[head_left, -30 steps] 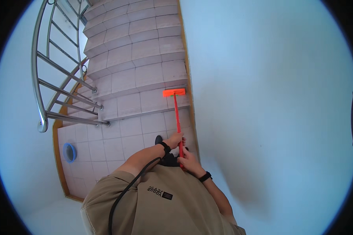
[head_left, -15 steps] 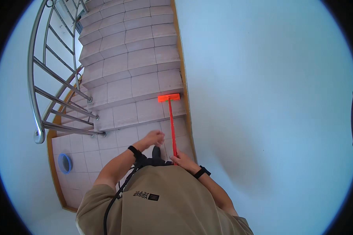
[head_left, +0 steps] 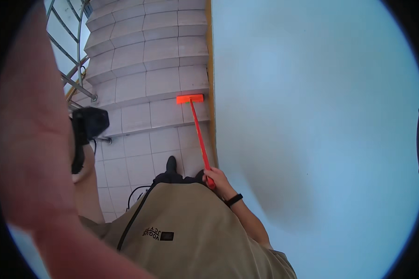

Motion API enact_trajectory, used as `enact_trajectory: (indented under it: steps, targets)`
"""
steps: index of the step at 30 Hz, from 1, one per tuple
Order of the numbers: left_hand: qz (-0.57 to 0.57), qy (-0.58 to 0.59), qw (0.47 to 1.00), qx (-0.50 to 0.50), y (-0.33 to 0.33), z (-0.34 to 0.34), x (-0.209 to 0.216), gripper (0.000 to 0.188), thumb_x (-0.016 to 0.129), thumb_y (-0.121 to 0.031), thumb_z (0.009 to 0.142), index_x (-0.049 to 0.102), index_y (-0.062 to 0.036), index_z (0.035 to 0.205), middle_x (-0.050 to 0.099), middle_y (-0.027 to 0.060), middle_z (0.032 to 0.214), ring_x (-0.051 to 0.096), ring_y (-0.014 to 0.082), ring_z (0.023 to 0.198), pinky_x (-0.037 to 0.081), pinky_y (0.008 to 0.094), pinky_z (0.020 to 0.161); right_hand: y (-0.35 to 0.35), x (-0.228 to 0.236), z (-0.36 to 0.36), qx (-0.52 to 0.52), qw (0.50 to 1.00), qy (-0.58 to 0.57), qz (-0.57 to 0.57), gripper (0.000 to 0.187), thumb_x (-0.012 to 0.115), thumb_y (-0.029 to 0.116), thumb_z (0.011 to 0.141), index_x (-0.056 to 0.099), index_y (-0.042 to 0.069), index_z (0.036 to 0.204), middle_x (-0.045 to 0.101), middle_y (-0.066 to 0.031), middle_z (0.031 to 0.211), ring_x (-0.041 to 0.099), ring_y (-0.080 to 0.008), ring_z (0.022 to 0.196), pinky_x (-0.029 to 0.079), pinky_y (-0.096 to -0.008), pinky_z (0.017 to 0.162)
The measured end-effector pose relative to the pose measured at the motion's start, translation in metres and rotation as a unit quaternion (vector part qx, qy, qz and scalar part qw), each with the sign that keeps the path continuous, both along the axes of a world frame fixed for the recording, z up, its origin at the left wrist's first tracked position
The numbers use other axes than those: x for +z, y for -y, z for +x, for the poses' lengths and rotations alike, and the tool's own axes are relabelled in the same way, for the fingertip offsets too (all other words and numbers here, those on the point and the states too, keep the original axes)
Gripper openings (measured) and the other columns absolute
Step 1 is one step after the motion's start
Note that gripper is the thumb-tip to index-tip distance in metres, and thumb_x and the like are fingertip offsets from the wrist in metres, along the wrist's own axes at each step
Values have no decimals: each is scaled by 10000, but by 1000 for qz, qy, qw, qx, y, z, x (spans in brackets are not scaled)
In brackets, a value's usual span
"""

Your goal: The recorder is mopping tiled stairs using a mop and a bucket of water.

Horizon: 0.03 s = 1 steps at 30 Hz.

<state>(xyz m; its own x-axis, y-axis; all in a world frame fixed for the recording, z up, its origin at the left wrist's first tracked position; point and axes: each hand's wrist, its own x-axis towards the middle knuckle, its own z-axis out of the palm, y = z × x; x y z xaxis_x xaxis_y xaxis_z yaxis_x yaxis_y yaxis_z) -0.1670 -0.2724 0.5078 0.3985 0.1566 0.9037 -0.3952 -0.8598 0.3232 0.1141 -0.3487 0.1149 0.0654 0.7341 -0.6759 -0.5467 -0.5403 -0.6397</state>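
Note:
My right hand (head_left: 217, 180) is wrapped round the red handle of a long-handled floor brush (head_left: 199, 132), near its lower end at my waist. The brush's orange bristled head lies on the lowest stair tread, close to the riser behind it and near the right wall. My left hand (head_left: 35, 139) is raised very near the camera and fills the left side, large and blurred. I cannot make out how its fingers are held. A black strap with a dark device (head_left: 91, 123) sits on the left wrist.
Tiled stairs (head_left: 160, 51) climb ahead, with a metal railing (head_left: 72, 51) on the left, partly covered by my hand. A pale wall (head_left: 312, 116) with a yellowish-brown skirting runs along the right. My dark shoe (head_left: 172, 164) stands on the tiled floor (head_left: 139, 156).
My left hand has risen from in front of my waist to close before the camera, hiding the blue basin and much of the railing. The brush stays in my right hand; the view has shifted.

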Motion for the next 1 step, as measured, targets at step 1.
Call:
enact_trajectory:
  steps: [1]
  targets:
    - [-5, 5, 1000, -3, 12, -23, -16, 641, 650, -175, 842, 379, -114, 1420, 467, 149, 1359, 475, 324, 1254, 441, 496, 998, -9, -1, -4, 22, 999, 39, 12, 176, 601, 215, 917, 577, 41, 901, 602, -31, 716, 559, -101, 593, 433, -223, 526]
